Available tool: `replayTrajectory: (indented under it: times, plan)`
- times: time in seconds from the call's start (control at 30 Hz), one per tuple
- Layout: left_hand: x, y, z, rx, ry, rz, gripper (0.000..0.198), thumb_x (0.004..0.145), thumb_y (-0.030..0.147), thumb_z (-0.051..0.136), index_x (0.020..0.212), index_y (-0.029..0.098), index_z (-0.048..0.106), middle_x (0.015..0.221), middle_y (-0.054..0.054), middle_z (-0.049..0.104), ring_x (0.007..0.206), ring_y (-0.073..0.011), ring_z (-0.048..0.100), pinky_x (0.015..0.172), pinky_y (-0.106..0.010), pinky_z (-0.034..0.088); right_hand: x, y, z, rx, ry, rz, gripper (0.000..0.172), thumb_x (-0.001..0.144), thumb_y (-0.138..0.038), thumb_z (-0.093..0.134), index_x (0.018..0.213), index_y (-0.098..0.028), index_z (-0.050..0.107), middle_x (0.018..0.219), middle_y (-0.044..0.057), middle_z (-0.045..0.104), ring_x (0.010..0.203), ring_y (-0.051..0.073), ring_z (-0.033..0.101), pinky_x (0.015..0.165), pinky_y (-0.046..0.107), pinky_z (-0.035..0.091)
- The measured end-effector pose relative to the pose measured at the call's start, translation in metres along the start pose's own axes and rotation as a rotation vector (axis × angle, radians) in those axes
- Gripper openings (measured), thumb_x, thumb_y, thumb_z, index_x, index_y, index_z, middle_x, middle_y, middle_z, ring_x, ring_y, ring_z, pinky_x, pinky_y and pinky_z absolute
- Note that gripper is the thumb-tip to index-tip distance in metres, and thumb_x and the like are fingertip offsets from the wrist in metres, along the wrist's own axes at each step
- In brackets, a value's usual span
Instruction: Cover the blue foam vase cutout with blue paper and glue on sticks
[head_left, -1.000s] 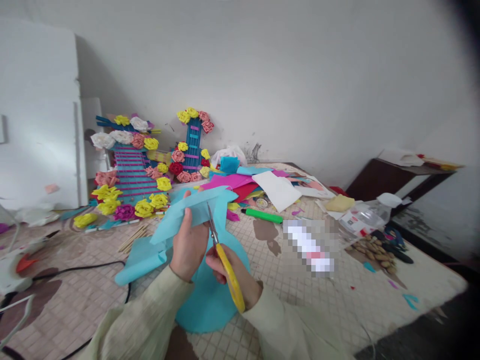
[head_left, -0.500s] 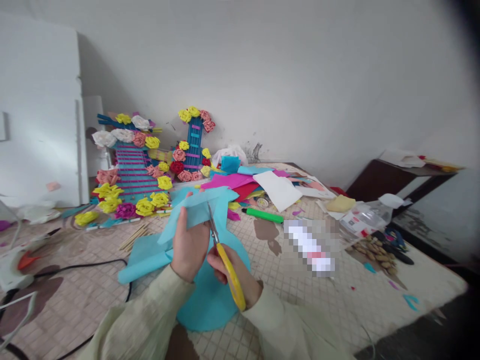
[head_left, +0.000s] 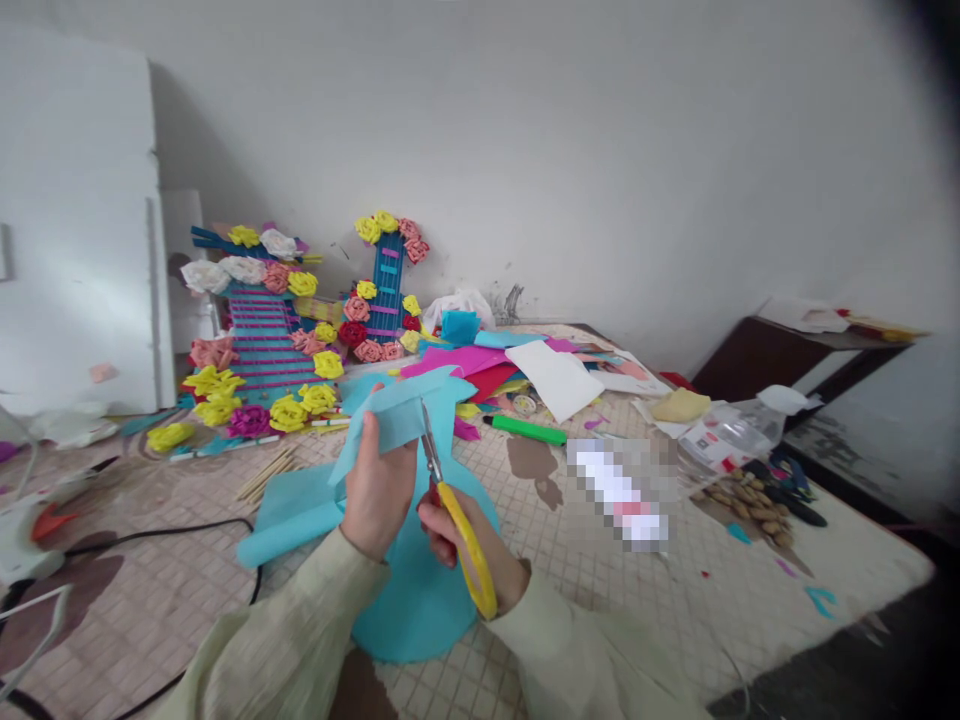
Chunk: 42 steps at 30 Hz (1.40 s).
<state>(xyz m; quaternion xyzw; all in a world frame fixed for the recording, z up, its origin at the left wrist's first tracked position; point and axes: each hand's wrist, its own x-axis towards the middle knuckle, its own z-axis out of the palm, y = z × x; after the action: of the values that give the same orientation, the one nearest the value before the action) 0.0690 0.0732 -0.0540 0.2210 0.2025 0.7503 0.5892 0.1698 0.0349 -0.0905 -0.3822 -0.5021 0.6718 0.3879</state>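
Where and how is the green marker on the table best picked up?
Likely the middle of the green marker, pinched across its narrow width from above, coming from the near side: it lies flat and slim, with a white sheet just behind and a blurred item close by its right end.

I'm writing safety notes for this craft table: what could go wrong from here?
The yellow-handled scissors in the right hand have their blades close to the left hand, so a slip might nick it. The rounded turquoise sheet beneath might crease. The black cord near the left sleeve might snag on it.
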Motion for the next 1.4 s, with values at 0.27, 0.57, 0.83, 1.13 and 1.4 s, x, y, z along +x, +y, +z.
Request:
replayTrajectory:
  times: [0.27, 0.57, 0.83, 1.13, 1.4]
  plan:
    - [-0.0031, 0.0053, 0.0062, -0.061, 0.025, -0.051, 0.042, 0.097, 0.036, 0.034, 0.138, 0.028, 0.042, 0.139, -0.003, 0.052, 0.129, -0.0172, 0.044, 0.110, -0.033, 0.033, 0.0033, 0.0070, -0.0033, 0.023, -0.005, 0.012, 0.048, 0.066, -0.058, 0.068, 0.072, -0.020, 0.040, 0.053, -0.010, 0.035, 0.040, 0.004, 0.030, 0.038, 0.021, 0.019]
    - [-0.0047, 0.0052, 0.0057, -0.064, 0.003, -0.047, 0.043, 0.097, 0.036, 0.033, 0.139, 0.032, 0.039, 0.141, 0.000, 0.049, 0.131, -0.0155, 0.042, 0.111, -0.032, 0.032, 0.0029, 0.0058, -0.0008, -0.006, 0.009, 0.021, 0.049, 0.067, -0.063, 0.064, 0.070, -0.021, 0.038, 0.052, -0.010, 0.034, 0.039, 0.004, 0.028, 0.036, 0.020, 0.018]
    - [-0.0047, 0.0051, 0.0058, -0.055, -0.002, -0.045, 0.042, 0.097, 0.037, 0.033, 0.139, 0.032, 0.040, 0.139, 0.001, 0.051, 0.130, -0.0144, 0.042, 0.111, -0.031, 0.031, 0.0025, 0.0058, -0.0009, -0.026, 0.048, 0.013, 0.047, 0.069, -0.058, 0.065, 0.068, -0.021, 0.037, 0.050, -0.010, 0.037, 0.036, 0.003, 0.029, 0.034, 0.020, 0.018]
    - [-0.0045, 0.0047, 0.0066, -0.078, 0.001, -0.012, 0.042, 0.097, 0.035, 0.036, 0.139, 0.029, 0.040, 0.134, -0.001, 0.057, 0.126, -0.0143, 0.048, 0.110, -0.030, 0.033, -0.0007, 0.0010, 0.0026, -0.045, 0.085, 0.063, 0.046, 0.071, -0.058, 0.064, 0.065, -0.020, 0.039, 0.048, -0.009, 0.044, 0.031, 0.002, 0.033, 0.031, 0.018, 0.017]
    - [-0.0034, 0.0050, 0.0055, -0.045, -0.009, -0.003, 0.041, 0.096, 0.036, 0.037, 0.137, 0.030, 0.043, 0.135, -0.002, 0.056, 0.128, -0.0155, 0.045, 0.110, -0.032, 0.032, -0.0013, 0.0014, 0.0016, -0.059, 0.092, 0.059, 0.046, 0.072, -0.057, 0.064, 0.065, -0.020, 0.039, 0.045, -0.010, 0.044, 0.028, 0.002, 0.034, 0.028, 0.017, 0.018]
